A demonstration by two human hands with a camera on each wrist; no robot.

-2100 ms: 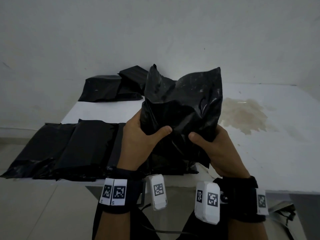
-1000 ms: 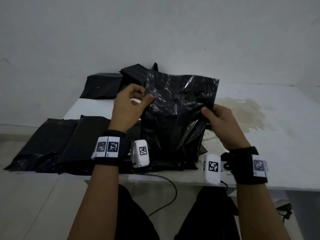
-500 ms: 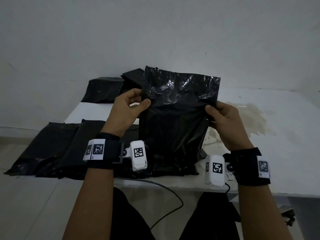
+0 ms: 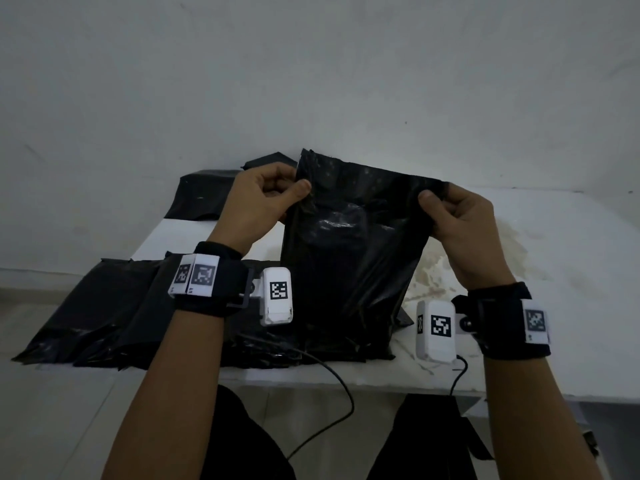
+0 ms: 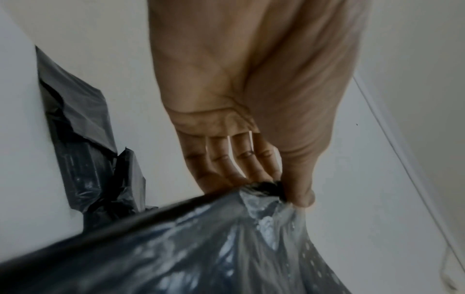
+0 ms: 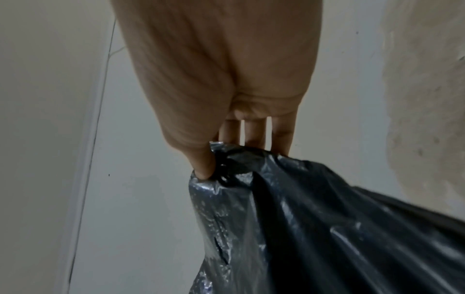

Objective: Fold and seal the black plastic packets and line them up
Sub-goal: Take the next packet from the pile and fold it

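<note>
I hold a black plastic packet (image 4: 349, 258) upright over the white table (image 4: 571, 271), its top edge stretched flat between my hands. My left hand (image 4: 273, 192) pinches the upper left corner between thumb and fingers; the left wrist view shows the packet (image 5: 201, 248) gathered under the left hand (image 5: 284, 191). My right hand (image 4: 446, 209) pinches the upper right corner, and in the right wrist view the packet (image 6: 327, 228) bunches at the right hand (image 6: 216, 159). Its lower end rests on other black packets (image 4: 114, 313) laid along the table's front left.
More black packets (image 4: 201, 199) lie at the back left by the wall, the same heap of packets (image 5: 88, 159) showing in the left wrist view. A brownish stain (image 4: 512, 244) marks the table to the right. A cable (image 4: 332, 393) hangs off the front edge.
Both hands have slid up from the packet's lower middle to its top corners and pulled the crumpled top edge out flat and taut.
</note>
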